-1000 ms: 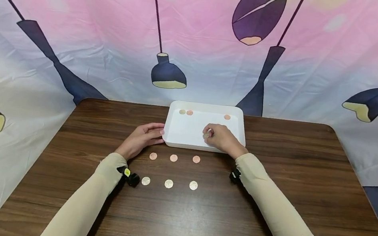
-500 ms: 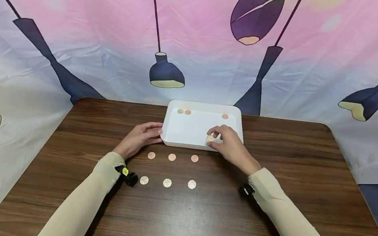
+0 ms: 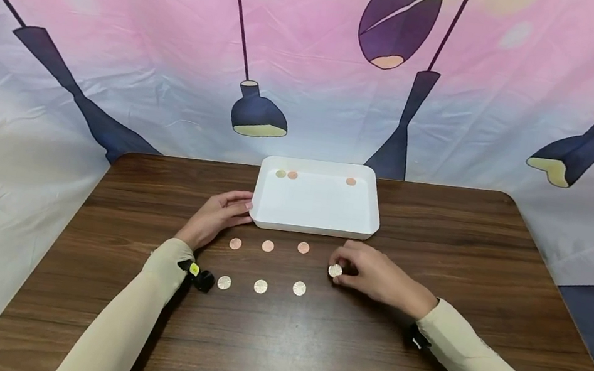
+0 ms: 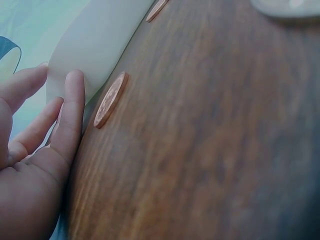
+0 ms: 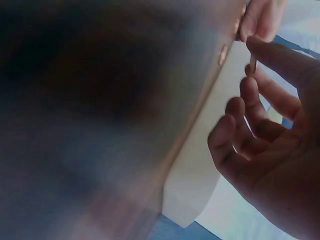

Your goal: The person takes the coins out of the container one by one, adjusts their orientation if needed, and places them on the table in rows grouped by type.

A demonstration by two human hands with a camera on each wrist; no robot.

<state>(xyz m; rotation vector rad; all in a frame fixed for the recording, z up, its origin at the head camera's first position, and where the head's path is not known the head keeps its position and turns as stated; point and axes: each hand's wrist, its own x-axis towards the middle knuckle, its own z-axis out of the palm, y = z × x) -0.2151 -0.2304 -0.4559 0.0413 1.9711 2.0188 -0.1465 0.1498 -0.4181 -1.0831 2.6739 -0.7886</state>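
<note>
Head view high above table (image 3: 274, 347); wrist views close, blurry, perhaps sharing tray (image 3: 313, 229)

Looks like a staged recording setup rather than anyone's actual room. The giveaway is the fabric backdrop (image 3: 315, 55), a wrinkly printed sheet in pink fading to pale blue with big dark hanging lamps on it, which wraps right around the wooden table (image 3: 308, 352) behind it and down both sides, so no real walls or furniture show at all. The table itself is a plain dark wood-grain top with rounded corners. On the table, near its far edge, sits a white tray (image 3: 317, 207), and coins are laid out in neat rows on the table just in front of that. All very tidy and arranged, not lived-in.
</note>
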